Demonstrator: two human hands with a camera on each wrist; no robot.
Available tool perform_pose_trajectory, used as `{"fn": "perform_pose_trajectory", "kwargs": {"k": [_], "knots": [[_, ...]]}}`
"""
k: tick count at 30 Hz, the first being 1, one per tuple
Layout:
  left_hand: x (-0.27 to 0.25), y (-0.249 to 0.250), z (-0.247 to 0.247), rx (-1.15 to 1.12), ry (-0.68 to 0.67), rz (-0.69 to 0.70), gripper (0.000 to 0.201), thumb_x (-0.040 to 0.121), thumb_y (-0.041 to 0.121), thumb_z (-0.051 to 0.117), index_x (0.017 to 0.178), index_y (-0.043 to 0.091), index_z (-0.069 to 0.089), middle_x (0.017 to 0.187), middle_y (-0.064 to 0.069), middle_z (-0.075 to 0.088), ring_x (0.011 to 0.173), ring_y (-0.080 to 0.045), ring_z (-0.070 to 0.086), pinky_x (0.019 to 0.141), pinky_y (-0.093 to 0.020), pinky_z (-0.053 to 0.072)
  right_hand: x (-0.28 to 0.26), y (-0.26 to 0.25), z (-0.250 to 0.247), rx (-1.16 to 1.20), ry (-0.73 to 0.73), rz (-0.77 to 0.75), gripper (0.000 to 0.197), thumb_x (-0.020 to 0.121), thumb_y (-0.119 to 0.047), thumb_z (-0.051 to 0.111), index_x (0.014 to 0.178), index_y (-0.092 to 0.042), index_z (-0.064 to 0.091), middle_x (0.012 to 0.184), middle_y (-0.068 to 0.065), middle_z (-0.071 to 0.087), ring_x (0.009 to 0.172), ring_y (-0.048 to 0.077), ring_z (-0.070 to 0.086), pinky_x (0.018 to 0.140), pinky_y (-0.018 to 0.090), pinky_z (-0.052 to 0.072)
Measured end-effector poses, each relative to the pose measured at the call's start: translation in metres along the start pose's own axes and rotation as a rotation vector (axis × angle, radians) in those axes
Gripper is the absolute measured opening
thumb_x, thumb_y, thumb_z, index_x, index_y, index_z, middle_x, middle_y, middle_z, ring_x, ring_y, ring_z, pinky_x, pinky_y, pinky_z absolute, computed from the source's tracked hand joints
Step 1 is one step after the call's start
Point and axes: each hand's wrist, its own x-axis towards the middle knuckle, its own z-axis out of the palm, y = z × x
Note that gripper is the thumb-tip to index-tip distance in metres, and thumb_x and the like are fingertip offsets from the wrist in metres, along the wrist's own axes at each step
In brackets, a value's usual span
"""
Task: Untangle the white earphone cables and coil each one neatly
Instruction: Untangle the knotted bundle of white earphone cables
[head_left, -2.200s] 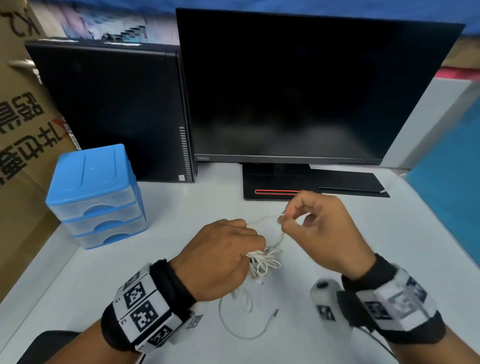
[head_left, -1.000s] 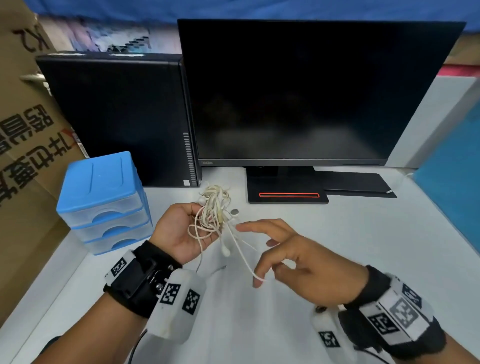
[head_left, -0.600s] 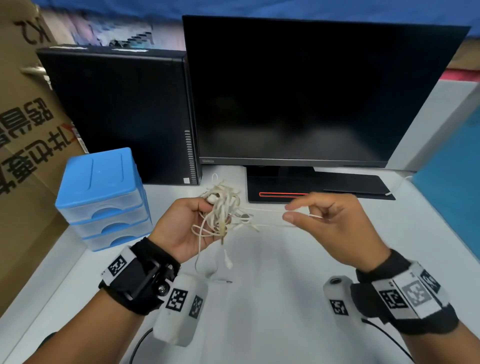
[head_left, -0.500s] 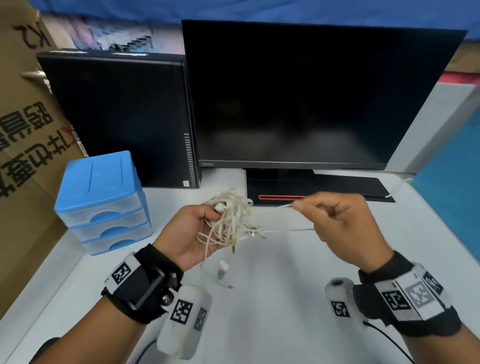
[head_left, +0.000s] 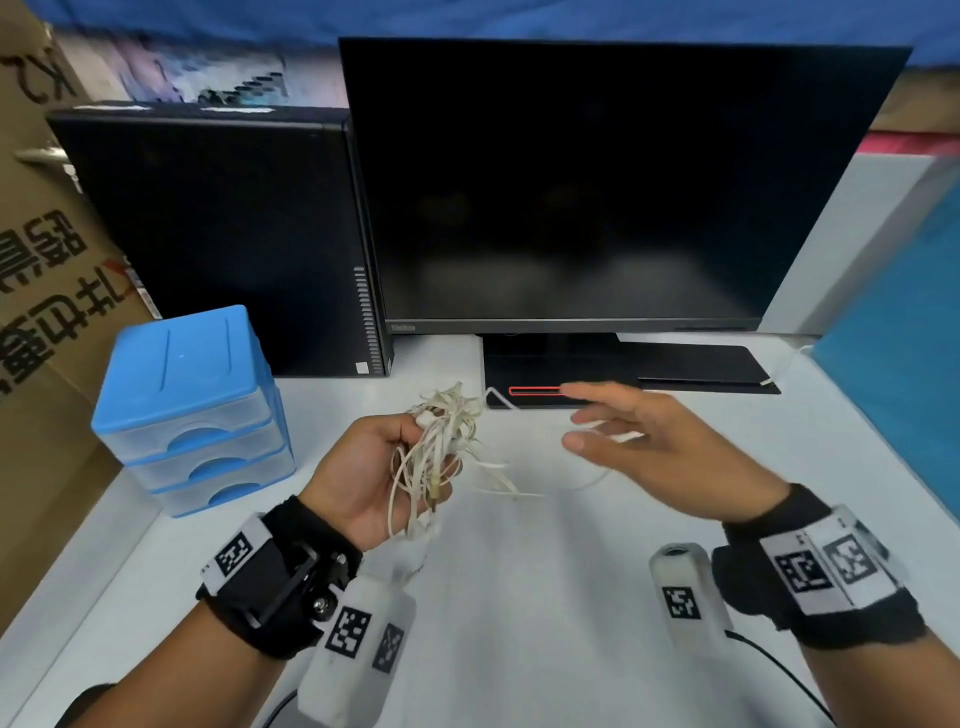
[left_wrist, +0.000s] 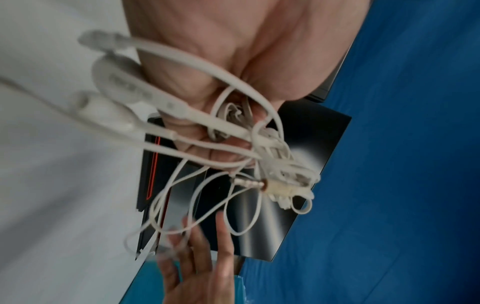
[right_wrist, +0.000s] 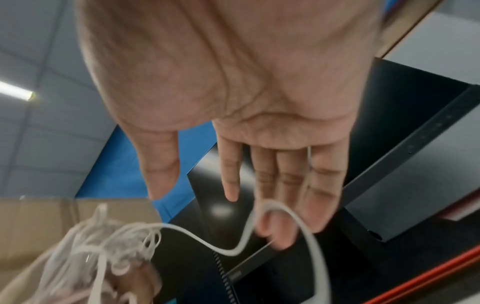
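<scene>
A: The left hand's fingers (left_wrist: 197, 98) are curled in and clamped on the tangle of white earphone cables (head_left: 441, 447); the right hand's fingers (right_wrist: 283, 181) are straight and spread apart, gripping nothing.

B: And the big things around them?

A: A black monitor (head_left: 613, 182) stands at the back of the white bench (head_left: 519, 597), a black computer case (head_left: 218, 234) to its left, and a blue drawer unit (head_left: 187, 405) in front of that case.

B: Where is the tangle, and how does it run?

A: It is held above the bench in the left hand (head_left: 374, 473), which is turned palm up. The bundle's long axis runs from the wrist toward the monitor, loops fanning past the fingertips. A loose strand (right_wrist: 272, 226) trails rightward and loops over the right hand (head_left: 665, 457), which is level with the left, palm down and blurred.

B: Smaller details?

A: In the left wrist view two earbuds (left_wrist: 111, 82) point back toward the wrist, and a metal jack plug (left_wrist: 249, 183) lies crosswise in the knot.
</scene>
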Motion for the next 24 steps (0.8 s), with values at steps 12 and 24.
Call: {"fn": "perform_pose_trajectory", "kwargs": {"k": [12,24], "knots": [[-0.001,-0.025,0.016,0.019,-0.025,-0.103,0.034,0.077,0.002,0.035,0.075,0.002,0.068,0.06,-0.01,0.052,0.041,-0.017,0.049,0.039,-0.023,0.042,0.002,0.001,0.046,0.031,0.093,-0.19,0.039,0.085,-0.023,0.074,0.122,-0.027,0.063,0.114,-0.016,0.07,0.114,-0.002,0.06,0.105,0.031,0.045],[-0.005,-0.011,0.011,-0.001,0.066,-0.01,0.022,0.077,0.002,0.034,0.077,0.007,0.056,0.065,-0.008,0.047,0.045,-0.016,0.043,0.041,-0.022,0.034,0.027,0.042,0.001,0.21,0.573,0.153,0.019,0.092,-0.008,0.058,0.076,-0.009,0.068,0.06,-0.001,0.069,0.07,0.023,0.067,0.079,0.034,0.051]]}}
